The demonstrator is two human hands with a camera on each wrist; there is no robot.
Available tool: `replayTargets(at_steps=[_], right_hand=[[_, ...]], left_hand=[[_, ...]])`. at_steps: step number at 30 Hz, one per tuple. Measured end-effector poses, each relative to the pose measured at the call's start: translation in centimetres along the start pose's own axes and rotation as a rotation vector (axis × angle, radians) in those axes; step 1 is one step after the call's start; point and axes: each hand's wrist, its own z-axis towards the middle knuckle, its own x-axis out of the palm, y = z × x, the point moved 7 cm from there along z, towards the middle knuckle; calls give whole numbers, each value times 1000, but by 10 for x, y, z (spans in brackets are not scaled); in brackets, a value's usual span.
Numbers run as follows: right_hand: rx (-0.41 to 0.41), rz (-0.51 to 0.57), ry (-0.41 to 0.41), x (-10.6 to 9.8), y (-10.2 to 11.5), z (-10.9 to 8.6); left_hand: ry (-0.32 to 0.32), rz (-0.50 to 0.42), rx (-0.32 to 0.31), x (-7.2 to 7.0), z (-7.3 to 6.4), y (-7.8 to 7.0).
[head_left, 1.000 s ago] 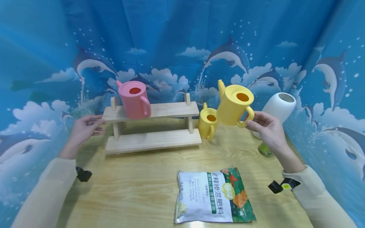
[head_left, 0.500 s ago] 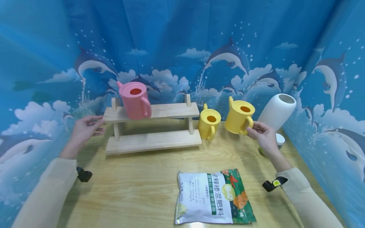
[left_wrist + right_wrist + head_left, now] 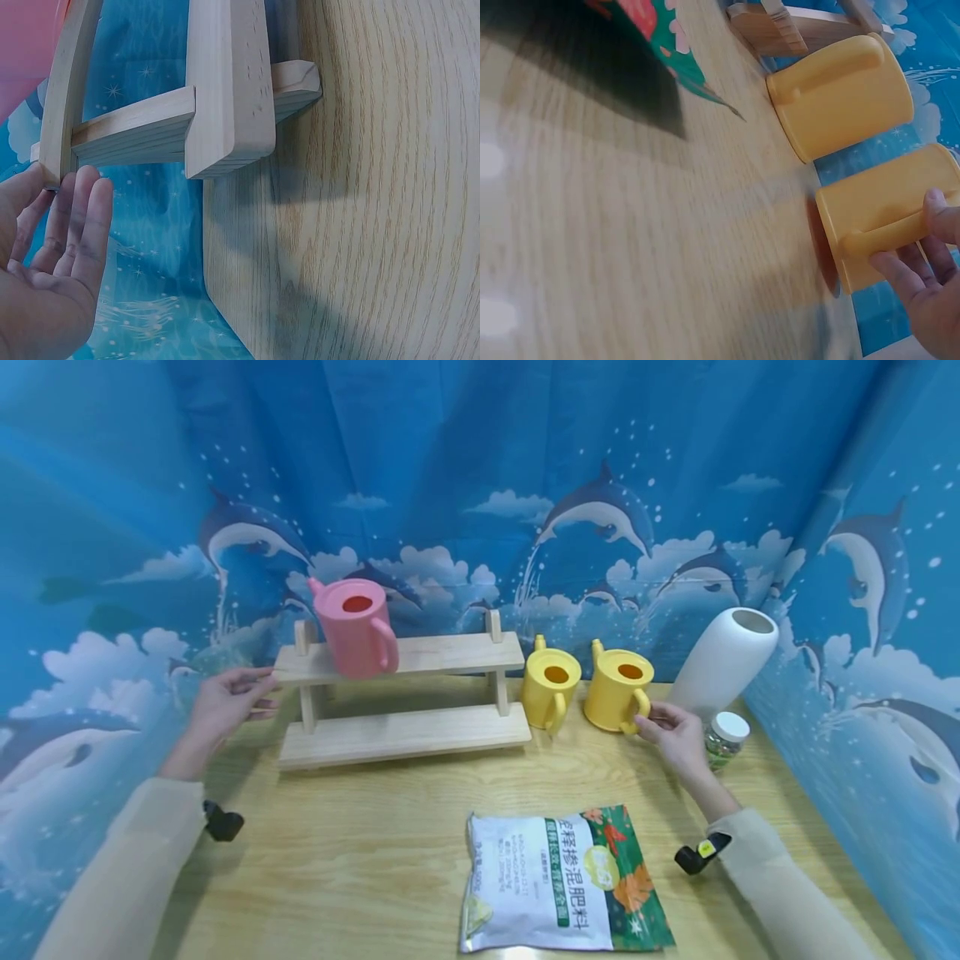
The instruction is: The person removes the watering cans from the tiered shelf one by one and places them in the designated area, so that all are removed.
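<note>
My left hand [image 3: 227,702] is at the left end of a two-tier wooden shelf [image 3: 405,732]; in the left wrist view its thumb and forefinger pinch the upper board's tip [image 3: 52,161], the other fingers stretched out. On the upper board stands a pink watering can [image 3: 352,631]. My right hand [image 3: 672,739] holds the handle of a yellow watering can [image 3: 611,693] between thumb and fingers. That can is upright, low at the table's back; whether its base fully touches the wood I cannot tell. A second yellow watering can [image 3: 542,689] stands between it and the shelf.
A white vase [image 3: 723,660] and a white-lidded jar [image 3: 726,739] stand right of my right hand. A fertilizer bag [image 3: 525,881] lies flat at the front of the wooden table [image 3: 337,852]. A blue dolphin-print curtain [image 3: 480,460] closes off the back and sides.
My right hand has lowered the yellow watering can from mid-air to table level, near the other yellow one. The white-lidded jar has come into view. The left hand has stayed at the shelf.
</note>
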Motion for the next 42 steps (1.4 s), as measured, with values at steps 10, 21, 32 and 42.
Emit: replayTargets(at_steps=[10,21,32,42], right_hand=[[15,11,-5,0,-12,1],[-59,87,-127,-9,27,-24],[-254,110,120,72,106,-32],[-339,216,342,179,165,-35]], left_hand=[[-3,-3,3,3,-1,-1],[-6,-3,-7,1,-1,-3],[-7,2,13,-2,0,-1],[-13,16,18,1,1,0]])
